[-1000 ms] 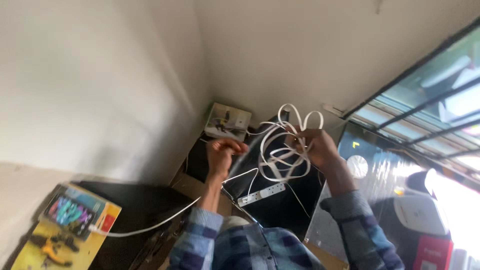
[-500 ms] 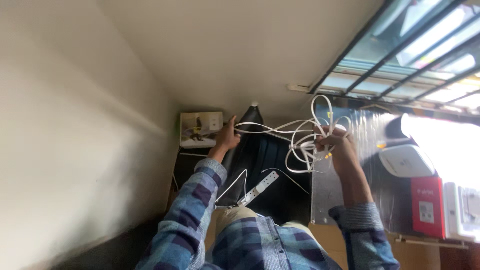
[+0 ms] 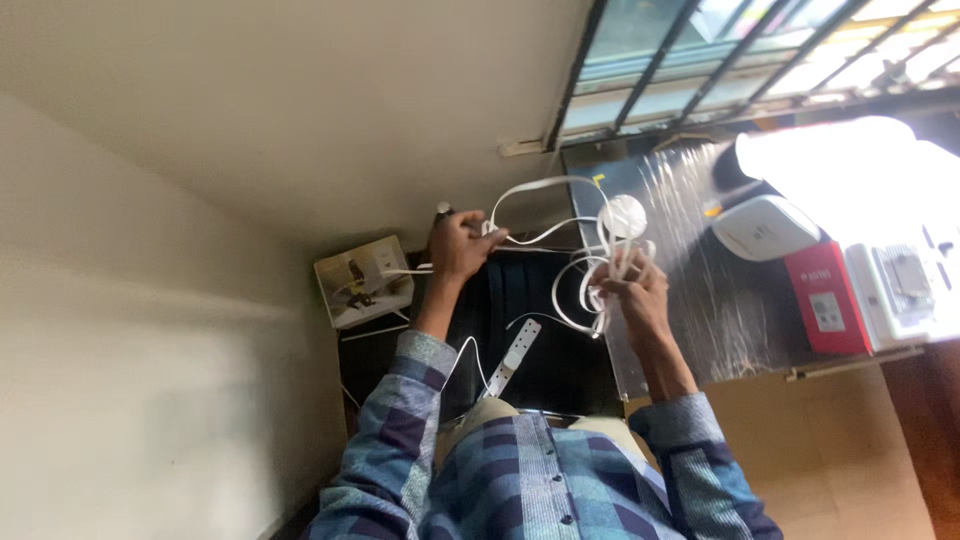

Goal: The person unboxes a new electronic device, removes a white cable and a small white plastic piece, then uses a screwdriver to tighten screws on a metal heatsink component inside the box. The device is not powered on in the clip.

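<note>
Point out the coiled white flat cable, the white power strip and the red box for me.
coiled white flat cable (image 3: 585, 290), head view, on the loops beside the right hand
white power strip (image 3: 515, 355), head view, mid-body
red box (image 3: 826, 298), head view, top face

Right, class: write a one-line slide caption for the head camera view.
Left hand and right hand coil a flat white cable above a white power strip.

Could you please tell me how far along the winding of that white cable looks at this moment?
Several loops of the white cable are already gathered in the right hand. In hand: the left hand pinches a stretch of cable that arcs across to the coil. Left: cable trails toward the small box and down to the white power strip, so loose length remains unwound.
</note>
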